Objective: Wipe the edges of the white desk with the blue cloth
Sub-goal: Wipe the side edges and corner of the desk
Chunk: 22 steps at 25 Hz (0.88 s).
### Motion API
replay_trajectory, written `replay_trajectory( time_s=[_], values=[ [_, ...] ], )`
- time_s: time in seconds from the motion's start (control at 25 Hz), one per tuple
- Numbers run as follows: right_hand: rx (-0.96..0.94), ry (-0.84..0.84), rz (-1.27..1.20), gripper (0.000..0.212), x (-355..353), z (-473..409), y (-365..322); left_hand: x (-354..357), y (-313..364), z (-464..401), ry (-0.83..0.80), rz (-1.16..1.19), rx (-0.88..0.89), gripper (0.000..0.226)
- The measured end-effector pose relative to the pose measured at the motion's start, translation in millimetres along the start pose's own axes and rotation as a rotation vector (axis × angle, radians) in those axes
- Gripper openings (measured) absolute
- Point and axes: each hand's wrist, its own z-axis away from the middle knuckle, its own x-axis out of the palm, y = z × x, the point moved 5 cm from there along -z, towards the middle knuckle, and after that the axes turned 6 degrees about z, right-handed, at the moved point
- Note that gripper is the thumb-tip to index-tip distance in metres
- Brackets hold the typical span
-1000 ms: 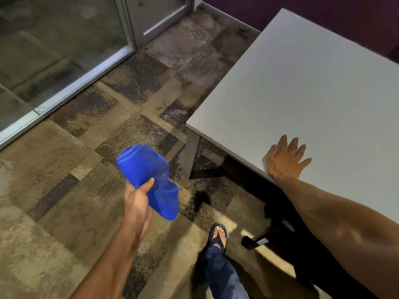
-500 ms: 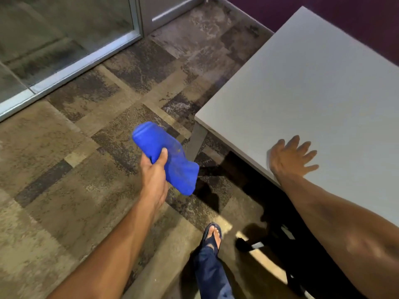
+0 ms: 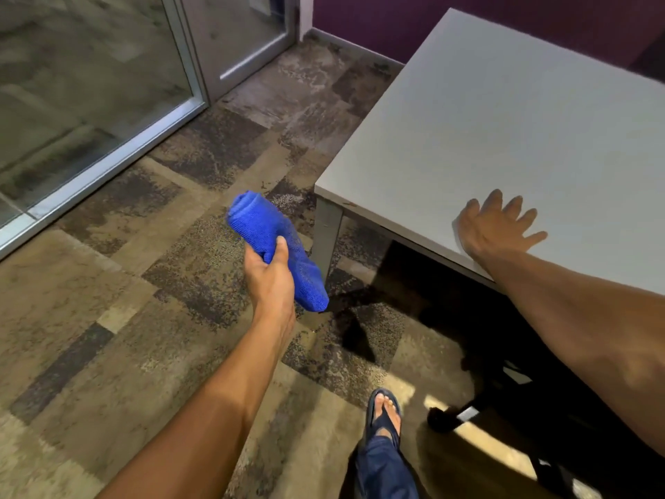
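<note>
Since the earlier frame the left hand [image 3: 269, 273] has carried the blue cloth [image 3: 273, 243] rightward, nearer the white table's [image 3: 503, 138] near-left corner, though cloth and table are still apart. Its grip curls round the one rolled cloth, thumb over the top, in the air above the carpet [image 3: 144, 282], with open floor left of the table's left edge out to the glass door [image 3: 90, 84]. The right hand [image 3: 498, 225] lies flat with fingers spread on the tabletop just inside the near edge; one sandalled foot [image 3: 385, 414] stands on the carpet.
</note>
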Motion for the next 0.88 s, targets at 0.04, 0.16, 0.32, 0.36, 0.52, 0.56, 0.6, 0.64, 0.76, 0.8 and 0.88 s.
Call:
replay_trajectory(
  time_s=[0.04, 0.16, 0.32, 0.36, 0.52, 0.56, 0.6, 0.64, 0.76, 0.8, 0.88],
  values=[
    [-0.004, -0.005, -0.005, 0.076, 0, 1, 0, 3, 0, -2, -0.003, -0.037, 0.018, 0.027],
    [-0.008, -0.016, -0.002, 0.077, 1, 0, 0, 15, 3, -10, -0.024, -0.167, 0.065, 0.028],
    [-0.024, -0.019, 0.005, 0.078, 2, -2, -1, 39, 7, -29, -0.05, -0.227, 0.111, 0.036],
    [-0.028, -0.026, 0.008, 0.078, 3, -2, 0, 46, 4, -32, -0.064, -0.25, 0.126, 0.036],
    [-0.022, -0.049, 0.032, 0.078, 4, -1, -1, 77, -13, -28, -0.125, -0.326, 0.137, 0.039],
    [-0.021, -0.057, 0.038, 0.077, 4, 0, -2, 85, -16, -26, -0.135, -0.344, 0.137, 0.039],
    [-0.02, -0.061, 0.045, 0.077, 3, 1, -2, 92, -19, -22, -0.14, -0.364, 0.143, 0.04],
    [-0.019, -0.06, 0.051, 0.077, 3, 1, -2, 99, -21, -19, -0.143, -0.375, 0.153, 0.044],
    [-0.025, -0.048, 0.051, 0.077, 3, 1, -3, 110, -27, -12, -0.109, -0.363, 0.159, 0.045],
    [-0.022, -0.046, 0.054, 0.077, 3, 1, -2, 111, -30, -11, -0.083, -0.354, 0.149, 0.04],
    [-0.016, -0.043, 0.06, 0.077, 2, 3, -2, 112, -35, -10, -0.047, -0.331, 0.147, 0.032]
  ],
)
